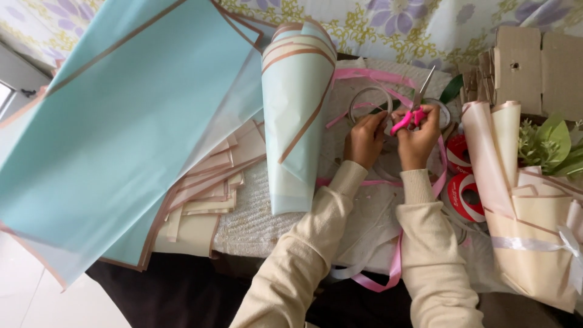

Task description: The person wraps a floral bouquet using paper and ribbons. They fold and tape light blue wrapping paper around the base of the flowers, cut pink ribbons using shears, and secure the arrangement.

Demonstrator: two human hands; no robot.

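My right hand (418, 141) grips pink-handled scissors (415, 109), their blades pointing up and away. My left hand (366, 138) pinches something thin beside the scissors, close to a clear tape ring (369, 100); what exactly it holds I cannot tell. Pink ribbon (388, 82) loops behind both hands and trails down past my right sleeve. A pale blue paper cone (297, 109) with brown edges lies just left of my left hand.
Large pale blue wrapping sheets (115, 121) and a stack of beige sheets (209, 188) cover the left. A beige and pink wrapped bouquet (528, 225) with green leaves lies right. Red ribbon spools (464, 194) sit next to it. Cardboard pieces (534, 67) stand at the back right.
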